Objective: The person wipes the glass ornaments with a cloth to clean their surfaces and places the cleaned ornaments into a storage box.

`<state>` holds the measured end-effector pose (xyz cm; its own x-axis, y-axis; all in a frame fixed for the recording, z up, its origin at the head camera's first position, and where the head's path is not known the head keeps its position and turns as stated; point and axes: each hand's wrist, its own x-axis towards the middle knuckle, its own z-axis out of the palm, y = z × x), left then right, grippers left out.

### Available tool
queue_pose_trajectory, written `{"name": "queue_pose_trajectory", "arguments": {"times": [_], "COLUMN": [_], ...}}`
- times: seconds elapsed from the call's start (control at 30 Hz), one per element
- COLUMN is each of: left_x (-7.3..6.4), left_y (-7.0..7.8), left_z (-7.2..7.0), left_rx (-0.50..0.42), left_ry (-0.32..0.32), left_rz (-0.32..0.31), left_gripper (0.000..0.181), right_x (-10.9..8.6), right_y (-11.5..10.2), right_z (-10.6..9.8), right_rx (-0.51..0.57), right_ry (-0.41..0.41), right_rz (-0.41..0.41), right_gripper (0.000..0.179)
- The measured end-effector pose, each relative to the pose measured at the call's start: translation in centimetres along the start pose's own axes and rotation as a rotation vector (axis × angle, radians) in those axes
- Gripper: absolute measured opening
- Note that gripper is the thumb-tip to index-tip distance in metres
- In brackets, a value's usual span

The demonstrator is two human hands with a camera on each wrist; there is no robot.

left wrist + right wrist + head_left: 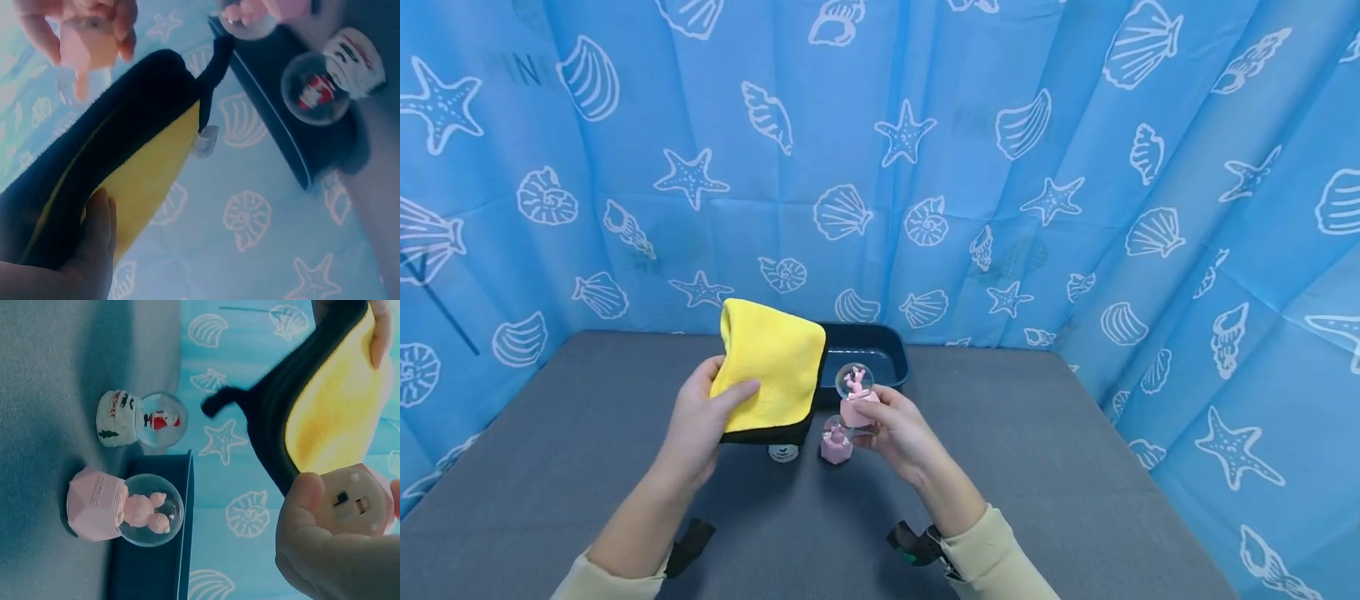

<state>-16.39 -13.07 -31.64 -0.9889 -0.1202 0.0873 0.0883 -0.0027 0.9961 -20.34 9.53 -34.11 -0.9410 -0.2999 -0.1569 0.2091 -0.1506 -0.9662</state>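
Note:
My left hand [698, 410] grips a folded yellow cloth [775, 358] with a black side, thumb over the yellow face. In my right hand [898, 433] is a pink snow globe [859, 408] with a pink figure inside, held by its base. The right wrist view shows the underside of that base [353, 500], with a small switch on it. Below the hands, a second pink snow globe [836, 446] stands on the table. Beside it is a white-based snow globe [119, 419] with a red-and-white figure, mostly hidden by the cloth in the head view.
A dark blue tray [887, 346] stands at the back of the grey table [1000, 467], partly behind the cloth and the held globe. A blue curtain [925, 167] with white shells and starfish hangs along the table's far and right sides.

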Motion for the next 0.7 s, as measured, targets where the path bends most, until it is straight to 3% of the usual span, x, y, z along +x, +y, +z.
{"name": "queue_pose_trajectory", "arguments": {"times": [0.4,0.57,0.7], "left_x": [-0.3,-0.5,-0.6], "left_y": [0.3,0.5,0.6], "left_z": [3.1,4.0,4.5], "left_rx": [0.009,0.079,0.139], "left_ry": [-0.007,-0.018,-0.037], "left_rz": [0.123,0.187,0.193], "left_gripper": [0.040,0.041,0.043], "right_x": [0.2,0.0,0.0], "right_y": [0.3,0.2,0.3], "right_z": [1.0,1.2,1.3], "right_rx": [0.007,0.014,0.022], "right_ry": [-0.020,-0.057,-0.083], "right_rz": [-0.028,-0.052,-0.060], "right_gripper": [0.040,0.041,0.041]}}
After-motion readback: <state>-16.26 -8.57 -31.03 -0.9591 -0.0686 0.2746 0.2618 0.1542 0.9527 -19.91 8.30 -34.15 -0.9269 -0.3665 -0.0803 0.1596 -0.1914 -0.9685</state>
